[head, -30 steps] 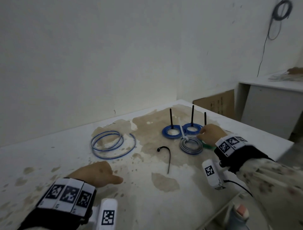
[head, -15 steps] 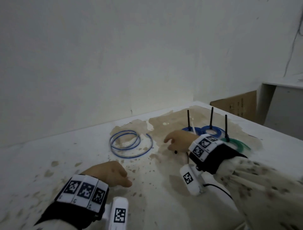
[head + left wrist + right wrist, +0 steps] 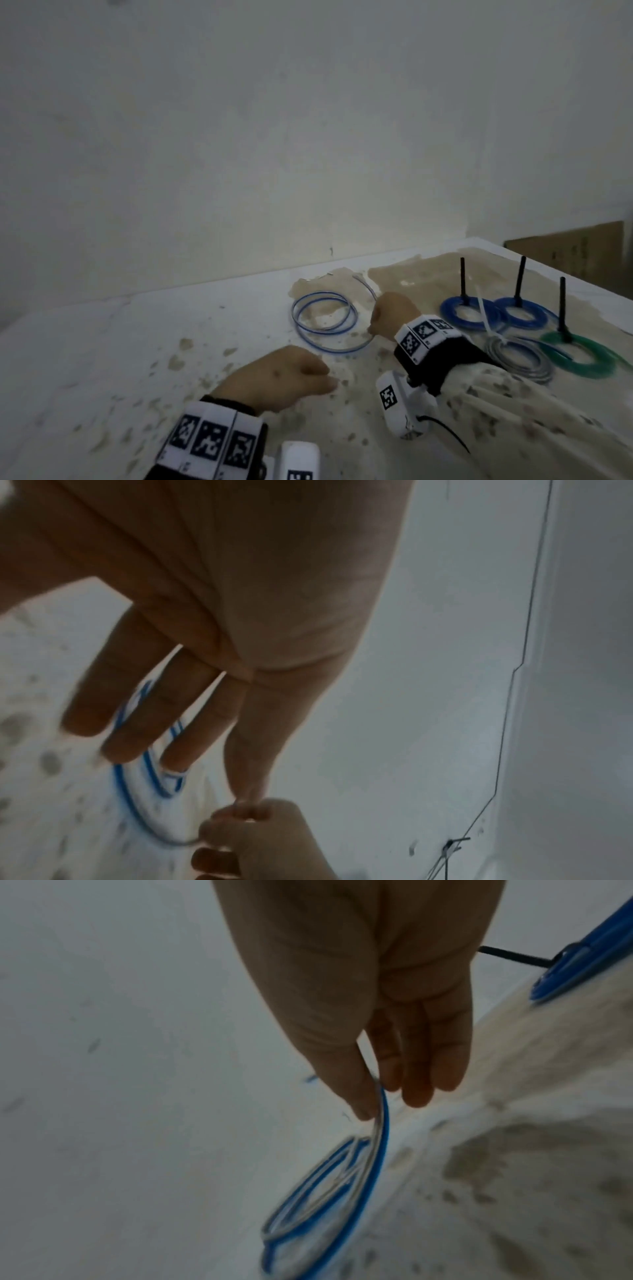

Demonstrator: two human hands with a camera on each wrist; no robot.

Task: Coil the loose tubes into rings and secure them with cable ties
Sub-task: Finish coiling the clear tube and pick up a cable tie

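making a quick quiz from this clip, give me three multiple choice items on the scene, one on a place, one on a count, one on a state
1. Where does the loose blue tube lie?
A. left of the tied rings
B. on the cardboard box
C. around a black tie

2. How many tied blue rings are on the table?
A. one
B. two
C. four

3. What is the right hand doing?
A. resting flat on the table
B. gripping the grey ring
C. pinching the loose blue tube

Answers:
1 A, the head view shows it left of the blue rings, grey ring and green ring.
2 B, two blue rings lie side by side.
3 C, in the right wrist view thumb and fingers close on the tube.
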